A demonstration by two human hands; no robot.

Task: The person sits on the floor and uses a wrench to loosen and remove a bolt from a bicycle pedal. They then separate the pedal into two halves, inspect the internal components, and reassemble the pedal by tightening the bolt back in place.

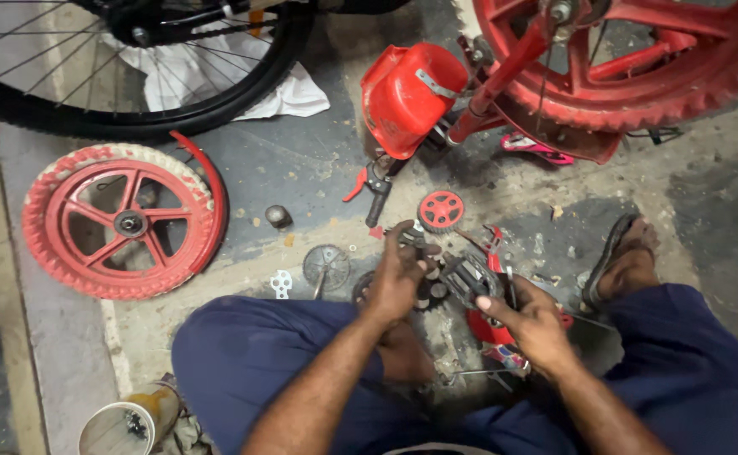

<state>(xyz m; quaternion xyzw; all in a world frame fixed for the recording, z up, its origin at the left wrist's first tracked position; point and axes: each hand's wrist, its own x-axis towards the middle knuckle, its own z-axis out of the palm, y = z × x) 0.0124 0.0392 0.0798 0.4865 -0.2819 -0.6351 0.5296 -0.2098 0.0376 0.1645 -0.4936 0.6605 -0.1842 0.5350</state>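
I squat over a small red bicycle lying in pieces on the concrete floor. My left hand (397, 274) grips a dark metal part, apparently a crank arm, at its upper end. My right hand (531, 318) holds a black pedal (470, 275) between thumb and fingers. Below both hands lie a black toothed sprocket (430, 293) and a red frame piece (491, 329). Which parts are joined is hidden by my hands.
A loose red wheel (120, 223) with a red mudguard lies at left. An upturned red bicycle (605, 59) with its basket (409, 93) stands ahead. A black spoked wheel (133, 59), white cloth, small red wheel (440, 210), metal disc (326, 266) and tin (124, 425) are nearby.
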